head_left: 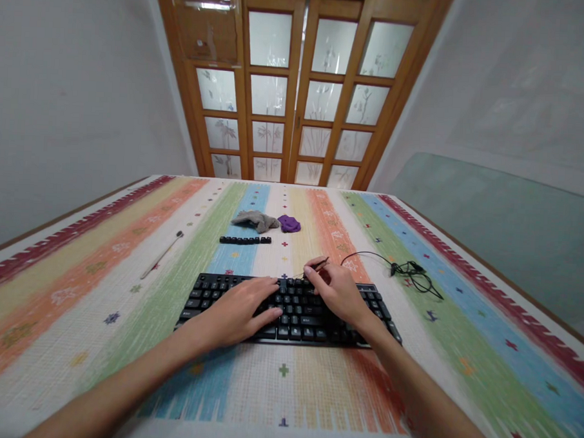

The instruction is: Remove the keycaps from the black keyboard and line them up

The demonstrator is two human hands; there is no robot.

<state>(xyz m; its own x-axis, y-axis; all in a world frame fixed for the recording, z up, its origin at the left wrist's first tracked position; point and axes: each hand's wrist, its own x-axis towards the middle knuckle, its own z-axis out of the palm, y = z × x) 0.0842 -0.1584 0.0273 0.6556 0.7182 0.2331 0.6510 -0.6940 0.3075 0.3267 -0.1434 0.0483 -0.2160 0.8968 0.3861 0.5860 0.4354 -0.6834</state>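
Head view: right grip (337, 289) pinched thin dark implement (322, 263) over black rectangular plastic keyboard (311, 321), left grip (240, 307) splayed on it; slip risked scratches.

The keyboard (292, 318), black with pale key markings, lies flat and long side on, partly covered by the left hand (240, 305) and right hand (340, 291). Its thin black cord (400, 269) ends in a loose tangle off to the right. A slim dark tool (321, 265) is pinched in the right hand over the back row
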